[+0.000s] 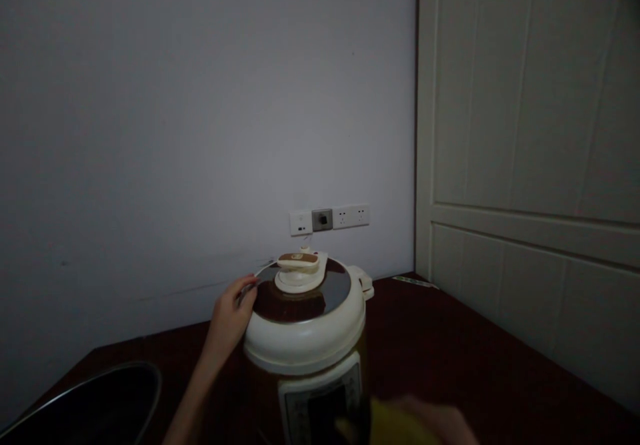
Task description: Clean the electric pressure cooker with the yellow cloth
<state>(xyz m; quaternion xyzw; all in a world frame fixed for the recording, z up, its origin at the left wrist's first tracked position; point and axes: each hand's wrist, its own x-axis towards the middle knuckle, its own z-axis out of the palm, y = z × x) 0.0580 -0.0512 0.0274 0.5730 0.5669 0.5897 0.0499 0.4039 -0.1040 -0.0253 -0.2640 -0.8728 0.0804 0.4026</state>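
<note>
A cream and brown electric pressure cooker (306,338) stands on a dark table (450,358), its lid closed and a cream handle (299,263) on top. My left hand (231,317) reaches to the lid's left rim, fingers curled against the edge and touching it. My right hand (435,421) shows at the bottom edge, blurred, close to the cooker's front panel (320,405). A yellow blur (395,428) lies by it; I cannot make out what it is.
A dark metal bowl or pot (100,401) sits at the bottom left on the table. A row of wall sockets (329,219) is behind the cooker. A cream panelled door (530,165) bounds the table's right side.
</note>
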